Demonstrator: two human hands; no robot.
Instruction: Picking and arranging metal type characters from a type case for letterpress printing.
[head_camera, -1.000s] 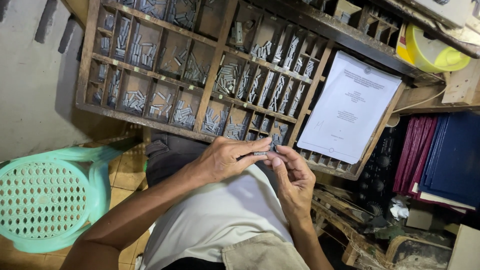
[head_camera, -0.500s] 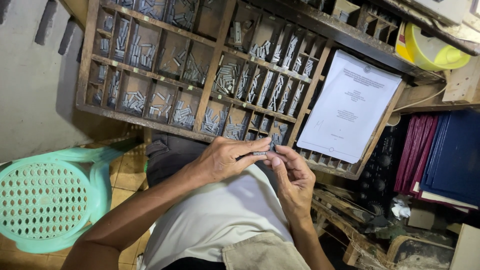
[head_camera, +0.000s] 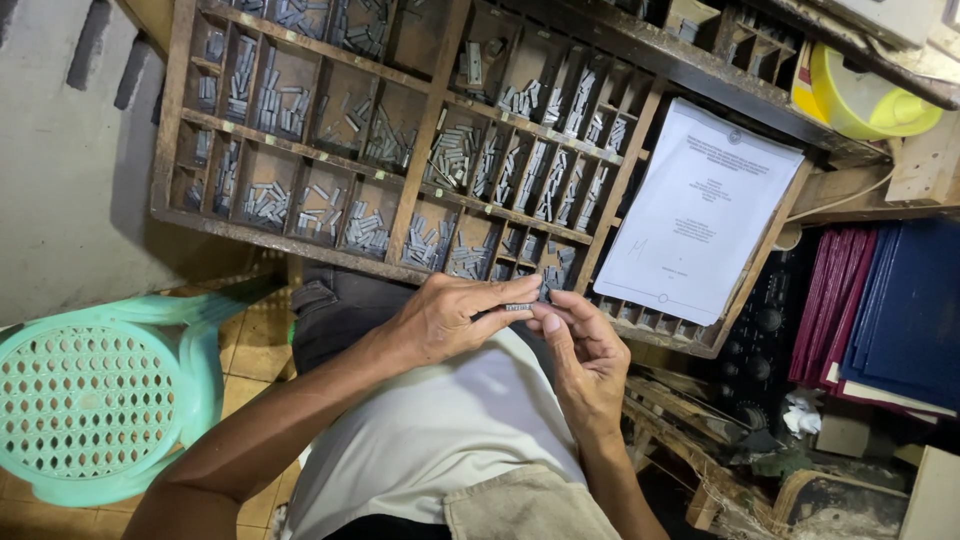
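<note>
Grey plaster wall (head_camera: 60, 170) and tan floor tiles (head_camera: 255, 345) frame the left of a cramped workspace, where one mint-green plastic stool (head_camera: 90, 410) with a perforated round seat stands beside the person's knee. Above the lap leans one worn wooden type case (head_camera: 420, 130), its dark, scuffed frame split by thin slats into many small rectangular compartments, most holding loose heaps of short grey metal sorts (head_camera: 455, 155), too many to count.

Below the case's lower edge, two bare hands meet over a white shirt. The left hand (head_camera: 445, 320) is curled closed, thumb and fingers pinching a small, flat, pale metal piece (head_camera: 519, 308) that juts out toward the other hand. The right hand (head_camera: 585, 350) is half closed, its fingertips pressed against the end of the same piece, so both hands grip it between them, just in front of the case's bottom row.

To the right, one white printed sheet (head_camera: 700, 215) lies tilted across the case's corner. Higher up sits one yellow plastic tub (head_camera: 865, 100) on a rough shelf. Farther right, a stack of flat folders stands on edge: several maroon (head_camera: 835, 300), several dark blue (head_camera: 915, 305), their exact number unclear. Beneath them lies a jumble of dusty wood and crumpled white paper (head_camera: 800, 415).
</note>
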